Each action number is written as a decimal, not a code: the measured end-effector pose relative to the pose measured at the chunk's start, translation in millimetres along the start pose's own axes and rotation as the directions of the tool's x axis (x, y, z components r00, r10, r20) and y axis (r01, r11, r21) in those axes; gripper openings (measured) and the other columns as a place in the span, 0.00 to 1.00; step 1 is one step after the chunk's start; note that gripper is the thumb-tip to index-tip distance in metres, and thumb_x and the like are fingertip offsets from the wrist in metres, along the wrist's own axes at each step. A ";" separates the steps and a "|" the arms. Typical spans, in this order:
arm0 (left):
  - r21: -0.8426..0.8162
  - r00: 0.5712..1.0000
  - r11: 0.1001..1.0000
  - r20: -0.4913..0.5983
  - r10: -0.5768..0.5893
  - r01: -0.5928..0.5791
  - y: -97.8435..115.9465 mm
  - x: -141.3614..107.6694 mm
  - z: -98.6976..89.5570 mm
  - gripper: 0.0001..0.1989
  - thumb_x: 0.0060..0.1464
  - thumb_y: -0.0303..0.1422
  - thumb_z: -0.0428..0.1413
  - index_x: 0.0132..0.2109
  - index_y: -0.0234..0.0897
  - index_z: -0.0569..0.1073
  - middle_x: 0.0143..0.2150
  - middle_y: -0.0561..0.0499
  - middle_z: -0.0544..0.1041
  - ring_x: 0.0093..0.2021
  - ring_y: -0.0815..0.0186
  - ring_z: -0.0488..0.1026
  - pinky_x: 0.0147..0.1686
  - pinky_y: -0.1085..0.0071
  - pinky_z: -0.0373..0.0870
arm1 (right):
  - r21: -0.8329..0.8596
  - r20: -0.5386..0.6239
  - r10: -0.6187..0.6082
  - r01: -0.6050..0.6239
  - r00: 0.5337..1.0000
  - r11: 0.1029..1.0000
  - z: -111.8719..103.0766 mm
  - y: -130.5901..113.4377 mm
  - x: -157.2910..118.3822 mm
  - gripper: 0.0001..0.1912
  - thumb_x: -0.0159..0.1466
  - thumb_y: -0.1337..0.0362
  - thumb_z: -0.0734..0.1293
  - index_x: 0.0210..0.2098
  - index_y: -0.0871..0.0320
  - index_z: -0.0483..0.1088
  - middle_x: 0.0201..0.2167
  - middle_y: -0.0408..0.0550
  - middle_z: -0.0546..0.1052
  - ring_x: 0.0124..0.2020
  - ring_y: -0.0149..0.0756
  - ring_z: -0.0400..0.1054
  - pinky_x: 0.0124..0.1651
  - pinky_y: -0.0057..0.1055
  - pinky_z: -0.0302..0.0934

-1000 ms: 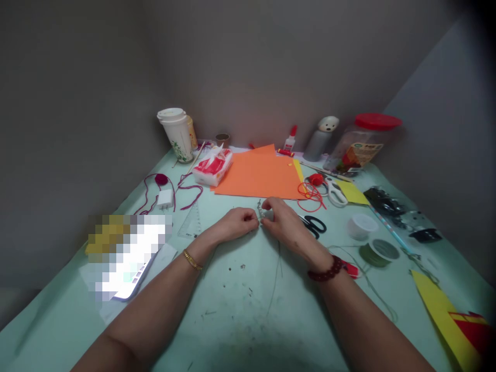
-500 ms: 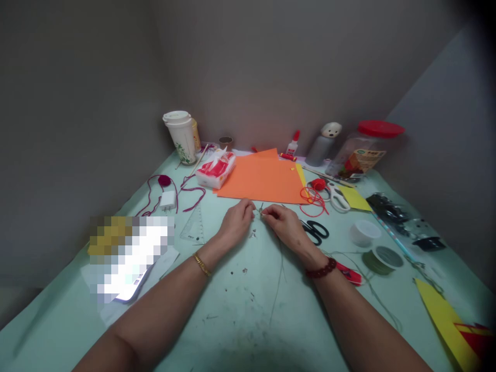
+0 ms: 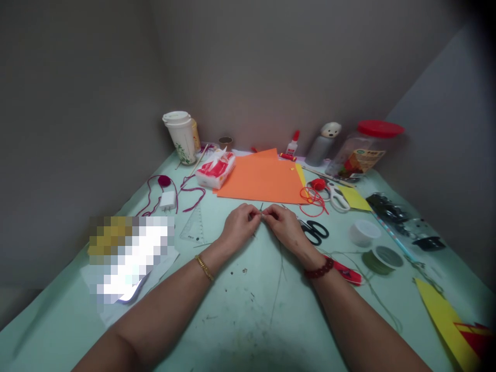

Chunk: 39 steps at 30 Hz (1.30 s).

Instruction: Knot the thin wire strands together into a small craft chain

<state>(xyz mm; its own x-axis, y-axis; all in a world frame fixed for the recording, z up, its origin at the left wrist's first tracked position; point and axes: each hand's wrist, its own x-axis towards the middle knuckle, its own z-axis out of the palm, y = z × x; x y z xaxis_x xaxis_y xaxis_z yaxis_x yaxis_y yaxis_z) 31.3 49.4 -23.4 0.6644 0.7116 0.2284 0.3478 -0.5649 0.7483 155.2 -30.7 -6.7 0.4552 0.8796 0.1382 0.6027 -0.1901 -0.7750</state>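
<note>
My left hand (image 3: 243,223) and my right hand (image 3: 284,226) meet fingertip to fingertip just in front of the orange paper (image 3: 263,178). Both are closed in a pinch on a small piece with a thin dark stem (image 3: 261,205) poking up between them; most of it is hidden by the fingers. A thin green thread (image 3: 279,268) trails over the table below my right hand. Black-handled scissors (image 3: 316,232) lie beside my right hand, their blades partly covered by it. A clear set square (image 3: 194,227) rests left of my left hand.
A tissue pack (image 3: 216,169), a white cup (image 3: 180,138), a glue bottle (image 3: 293,144) and a red-lidded jar (image 3: 364,150) stand at the back. On the right are red cord (image 3: 314,200), a white tub (image 3: 365,233) and a green thread spool (image 3: 382,259). A bright phone (image 3: 135,258) lies left.
My left hand has moved right and slightly down, its fingertips now meeting my right hand's at the small piece. My right hand has hardly moved.
</note>
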 end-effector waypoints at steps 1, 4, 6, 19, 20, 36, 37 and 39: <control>-0.021 1.000 0.999 -0.004 -0.024 0.024 -1.5 1.2 1.2 0.07 0.53 0.33 0.51 0.33 0.38 0.73 0.33 0.52 0.72 0.33 0.69 0.67 0.32 0.73 0.62 | -0.021 -0.011 -0.020 0.019 1.000 1.000 0.6 0.9 0.3 0.05 0.55 0.68 0.60 0.25 0.58 0.68 0.25 0.44 0.73 0.29 0.32 0.64 0.32 0.27 0.53; -0.080 0.996 0.993 -0.006 -0.087 0.086 -3.1 4.0 3.3 0.06 0.51 0.33 0.52 0.32 0.37 0.73 0.32 0.52 0.73 0.32 0.69 0.67 0.31 0.74 0.62 | -0.070 -0.031 -0.063 0.061 0.998 0.996 2.7 4.1 0.9 0.06 0.55 0.69 0.60 0.26 0.58 0.68 0.27 0.45 0.74 0.30 0.33 0.65 0.34 0.27 0.54; -0.123 0.993 0.986 -0.002 -0.115 0.114 -2.5 5.1 3.1 0.06 0.50 0.33 0.52 0.31 0.37 0.73 0.32 0.53 0.74 0.31 0.70 0.67 0.31 0.75 0.62 | -0.088 -0.033 -0.072 0.069 0.997 0.994 4.2 5.6 1.0 0.06 0.56 0.70 0.60 0.26 0.58 0.68 0.27 0.45 0.74 0.30 0.33 0.65 0.34 0.28 0.54; 0.140 0.996 0.989 0.075 -0.049 0.038 0.9 1.5 1.4 0.08 0.59 0.33 0.43 0.37 0.38 0.66 0.37 0.50 0.70 0.36 0.66 0.67 0.36 0.70 0.61 | -0.019 0.012 -0.040 0.040 0.999 0.999 8.4 6.4 -1.1 0.06 0.57 0.68 0.60 0.25 0.57 0.67 0.24 0.42 0.73 0.27 0.32 0.63 0.33 0.27 0.54; 0.168 0.995 0.985 0.089 -0.044 0.029 1.5 1.0 1.0 0.09 0.59 0.33 0.43 0.37 0.37 0.66 0.37 0.50 0.70 0.37 0.66 0.67 0.36 0.70 0.62 | -0.021 0.018 -0.052 0.052 0.999 0.998 8.1 6.4 -1.1 0.06 0.57 0.68 0.60 0.24 0.57 0.67 0.24 0.42 0.72 0.27 0.31 0.62 0.32 0.27 0.53; 0.240 0.981 0.966 0.185 0.053 -0.098 0.4 -0.9 -9.9 0.08 0.59 0.34 0.43 0.36 0.38 0.65 0.36 0.51 0.68 0.35 0.67 0.66 0.33 0.71 0.60 | -0.034 0.041 -0.092 0.094 0.995 0.995 5.9 8.8 -0.5 0.06 0.58 0.67 0.59 0.26 0.57 0.66 0.25 0.43 0.71 0.28 0.32 0.62 0.33 0.28 0.53; 0.237 0.983 0.967 0.177 0.049 -0.091 0.1 -0.7 -9.1 0.08 0.59 0.34 0.44 0.35 0.38 0.65 0.35 0.51 0.68 0.34 0.67 0.66 0.33 0.71 0.60 | -0.034 0.039 -0.093 0.095 0.995 0.995 5.9 8.5 -0.5 0.06 0.58 0.67 0.59 0.26 0.57 0.66 0.25 0.43 0.71 0.28 0.32 0.62 0.33 0.28 0.53; 0.224 0.987 0.972 0.155 0.039 -0.073 -0.9 -0.4 -7.3 0.09 0.59 0.33 0.43 0.34 0.38 0.65 0.34 0.52 0.69 0.34 0.67 0.66 0.32 0.71 0.59 | -0.035 0.040 -0.095 0.096 0.995 0.995 6.0 8.4 -0.6 0.06 0.58 0.67 0.59 0.26 0.57 0.66 0.25 0.43 0.71 0.28 0.32 0.62 0.33 0.28 0.53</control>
<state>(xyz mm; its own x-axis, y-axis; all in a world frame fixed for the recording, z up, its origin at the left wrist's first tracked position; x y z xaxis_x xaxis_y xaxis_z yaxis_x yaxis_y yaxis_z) 25.9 52.7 -19.6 0.7718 0.6159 0.1582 0.4373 -0.6947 0.5711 156.1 -30.1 -16.9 0.3696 0.9104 0.1861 0.6660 -0.1198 -0.7363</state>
